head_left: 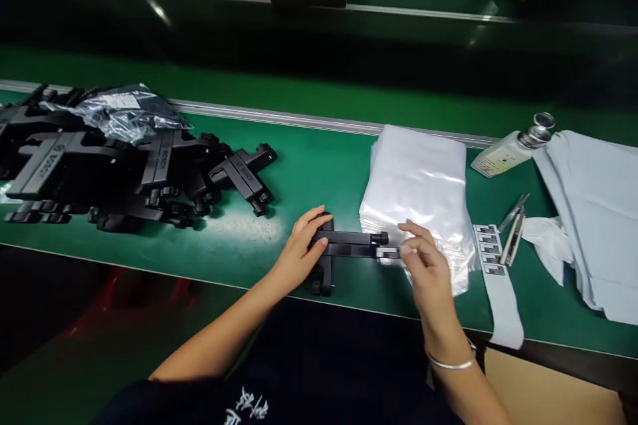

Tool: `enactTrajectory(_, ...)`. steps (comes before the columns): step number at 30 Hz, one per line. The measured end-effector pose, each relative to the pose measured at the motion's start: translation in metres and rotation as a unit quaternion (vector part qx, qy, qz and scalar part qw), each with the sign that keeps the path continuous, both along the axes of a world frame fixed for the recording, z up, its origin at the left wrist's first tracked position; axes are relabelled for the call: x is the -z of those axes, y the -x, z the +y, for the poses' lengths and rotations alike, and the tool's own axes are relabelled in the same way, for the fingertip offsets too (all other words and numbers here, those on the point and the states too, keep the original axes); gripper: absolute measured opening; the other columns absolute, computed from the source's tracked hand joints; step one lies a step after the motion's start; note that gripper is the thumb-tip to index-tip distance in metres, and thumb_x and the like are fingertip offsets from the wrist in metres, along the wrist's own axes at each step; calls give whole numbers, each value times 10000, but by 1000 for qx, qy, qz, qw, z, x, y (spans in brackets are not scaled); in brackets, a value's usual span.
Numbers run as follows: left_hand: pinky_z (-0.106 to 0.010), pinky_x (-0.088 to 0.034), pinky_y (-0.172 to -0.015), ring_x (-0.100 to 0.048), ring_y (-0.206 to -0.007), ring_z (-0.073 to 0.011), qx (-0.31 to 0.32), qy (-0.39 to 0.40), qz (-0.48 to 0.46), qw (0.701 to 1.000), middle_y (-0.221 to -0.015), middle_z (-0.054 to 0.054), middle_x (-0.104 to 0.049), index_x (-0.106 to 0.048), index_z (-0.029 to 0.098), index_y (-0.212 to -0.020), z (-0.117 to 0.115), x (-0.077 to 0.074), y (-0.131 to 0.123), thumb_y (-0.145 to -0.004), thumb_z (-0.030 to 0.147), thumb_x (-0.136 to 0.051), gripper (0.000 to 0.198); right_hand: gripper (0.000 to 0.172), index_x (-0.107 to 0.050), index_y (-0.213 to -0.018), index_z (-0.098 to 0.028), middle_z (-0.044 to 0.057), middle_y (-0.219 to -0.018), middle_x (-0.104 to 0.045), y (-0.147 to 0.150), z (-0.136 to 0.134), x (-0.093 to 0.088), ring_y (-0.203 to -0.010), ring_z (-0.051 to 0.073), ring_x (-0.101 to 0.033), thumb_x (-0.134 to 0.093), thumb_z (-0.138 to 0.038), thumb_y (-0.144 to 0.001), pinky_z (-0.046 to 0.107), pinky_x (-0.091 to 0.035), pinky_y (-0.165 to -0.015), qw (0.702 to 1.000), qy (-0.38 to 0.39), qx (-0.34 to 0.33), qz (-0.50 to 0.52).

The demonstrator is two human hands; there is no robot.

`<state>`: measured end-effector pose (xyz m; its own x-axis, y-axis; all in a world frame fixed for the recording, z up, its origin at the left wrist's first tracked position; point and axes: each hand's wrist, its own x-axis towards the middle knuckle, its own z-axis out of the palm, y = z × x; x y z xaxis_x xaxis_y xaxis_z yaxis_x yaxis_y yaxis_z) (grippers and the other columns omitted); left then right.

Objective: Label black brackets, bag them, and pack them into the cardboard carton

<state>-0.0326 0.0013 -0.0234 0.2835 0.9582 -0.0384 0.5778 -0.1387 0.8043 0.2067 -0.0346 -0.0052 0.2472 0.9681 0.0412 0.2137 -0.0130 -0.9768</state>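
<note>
From the head camera, the left hand (299, 249) grips one end of a black plastic bracket (349, 245) lying on the green table (309, 172), while the right hand (426, 262) pinches its other end, beside a stack of clear bags (416, 185). The slick, glossy bags could slide and snag the hard, angular bracket.

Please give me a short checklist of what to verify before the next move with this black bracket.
1. Left hand on the black plastic bracket: ok.
2. Right hand at the bracket's right end: ok; firmness of grip cannot tell.
3. Stack of clear plastic bags beside the bracket: ok.
4. Label strip within reach: ok.
5. Pile of black brackets on the green belt: ok.
</note>
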Motion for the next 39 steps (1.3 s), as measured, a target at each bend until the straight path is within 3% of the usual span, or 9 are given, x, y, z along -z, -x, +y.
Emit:
enactTrajectory(3, -528, -352, -1142, -405, -1377, -270, -33, -18, -18, 999, -1446, -105, -442, -525, 253, -1310, -10, 6, -8, -928, 221, -447, 391, 166, -567, -669, -233, 83, -1158, -662, 37, 13, -3, -1249, 294, -514, -587, -284, -826, 520, -326, -1082, 995, 40, -74, -47)
enactTrajectory(6, -524, -354, -1143, -391, -1381, -273, -58, -29, -32, 997, -1435, -111, -430, -506, 241, -1321, -15, 12, -12, -932, 193, -422, 401, 167, -532, -655, -236, 78, -1149, -666, 50, 16, 0, -1234, 289, -514, -566, -254, -818, 541, -308, -1087, 990, 66, -91, -81)
enactTrajectory(12, -536, -316, -1164, -328, -1418, -283, -47, -38, -45, 997, -1438, -125, -407, -473, 216, -1334, -17, 13, -13, -951, 190, -389, 393, 175, -539, -641, -243, 67, -1137, -680, 52, 14, 2, -1257, 289, -484, -575, -264, -811, 527, -320, -1085, 986, 88, -89, -109)
enactTrajectory(39, -527, -353, -1152, -347, -1407, -279, -41, -59, -51, 996, -1424, -116, -410, -454, 220, -1329, -16, 17, -12, -940, 158, -401, 397, 195, -545, -624, -240, 68, -1109, -696, 55, 14, 1, -1248, 292, -487, -587, -251, -814, 536, -331, -1068, 982, 75, -97, -140)
